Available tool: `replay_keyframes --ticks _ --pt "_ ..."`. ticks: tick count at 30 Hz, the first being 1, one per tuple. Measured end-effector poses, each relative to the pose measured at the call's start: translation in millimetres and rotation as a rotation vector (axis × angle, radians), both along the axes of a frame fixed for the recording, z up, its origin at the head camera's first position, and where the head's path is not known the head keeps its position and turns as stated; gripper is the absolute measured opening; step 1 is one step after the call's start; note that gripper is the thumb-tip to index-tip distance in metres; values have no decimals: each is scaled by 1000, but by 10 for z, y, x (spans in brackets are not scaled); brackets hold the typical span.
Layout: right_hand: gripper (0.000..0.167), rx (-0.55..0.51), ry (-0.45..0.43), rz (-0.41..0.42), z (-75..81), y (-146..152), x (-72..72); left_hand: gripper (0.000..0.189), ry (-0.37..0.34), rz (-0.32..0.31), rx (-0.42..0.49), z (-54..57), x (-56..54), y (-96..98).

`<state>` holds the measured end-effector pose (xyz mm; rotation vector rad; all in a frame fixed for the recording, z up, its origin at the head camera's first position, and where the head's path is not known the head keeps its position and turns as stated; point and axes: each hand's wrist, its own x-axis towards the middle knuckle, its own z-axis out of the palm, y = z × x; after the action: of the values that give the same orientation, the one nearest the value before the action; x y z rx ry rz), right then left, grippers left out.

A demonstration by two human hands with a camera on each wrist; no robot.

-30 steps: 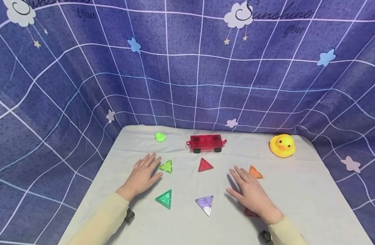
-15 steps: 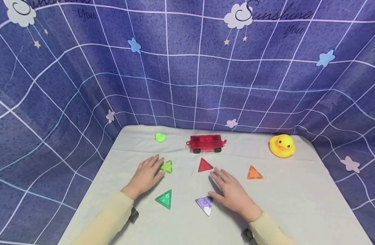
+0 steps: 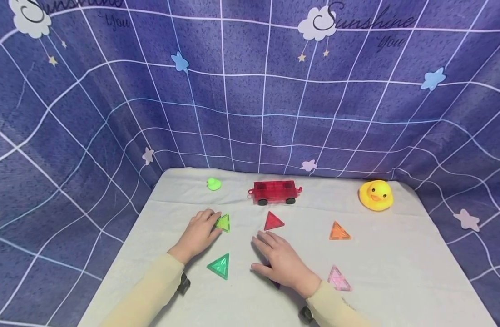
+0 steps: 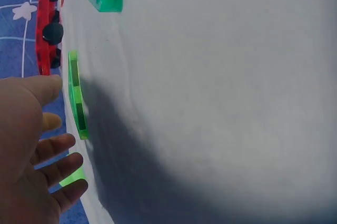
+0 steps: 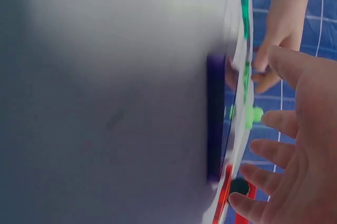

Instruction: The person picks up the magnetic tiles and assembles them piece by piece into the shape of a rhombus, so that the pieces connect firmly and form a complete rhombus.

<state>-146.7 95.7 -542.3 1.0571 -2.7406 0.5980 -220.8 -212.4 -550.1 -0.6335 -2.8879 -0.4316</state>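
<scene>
My left hand [image 3: 198,234] is beside a light green triangular tile [image 3: 224,223], its fingertips over the tile's left edge in the head view. In the left wrist view the thumb and fingers are spread loosely around this tile [image 4: 77,97], gripping nothing. My right hand [image 3: 284,261] hovers with relaxed fingers above a purple triangular tile [image 5: 215,118], which it mostly covers in the head view. Just beyond its fingertips lies a red triangular tile [image 3: 273,221]. A dark green triangular tile [image 3: 220,266] rests between the two hands, nearer the left forearm.
An orange triangular tile [image 3: 339,231] and a pink one [image 3: 338,278] lie on the right. Along the back stand a small green duck [image 3: 213,184], a red wheeled wagon [image 3: 275,190] and a yellow duck [image 3: 376,196]. A blue patterned curtain [image 3: 250,100] surrounds the white tabletop [image 3: 397,254].
My right hand has swept left from near the orange tile to over the purple one, uncovering the orange and pink tiles. My left hand has shifted slightly right, closer to the light green tile.
</scene>
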Motion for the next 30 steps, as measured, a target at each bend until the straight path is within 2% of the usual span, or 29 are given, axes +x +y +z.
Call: replay_keyframes --ticks 8,15,19,24,30 --pt "70 62 4 55 -8 -350 38 54 -17 5 -5 -19 -35 25" --pt "64 64 85 134 -46 -619 94 51 -3 -4 -48 -52 -50 46" --pt "60 62 117 160 -48 -740 123 49 -23 11 -62 -48 -47 64" --pt "53 75 131 151 -46 -844 152 49 -61 39 -60 -21 -40 79" --pt "49 91 124 89 -53 -916 173 50 -65 49 -35 -23 -52 79"
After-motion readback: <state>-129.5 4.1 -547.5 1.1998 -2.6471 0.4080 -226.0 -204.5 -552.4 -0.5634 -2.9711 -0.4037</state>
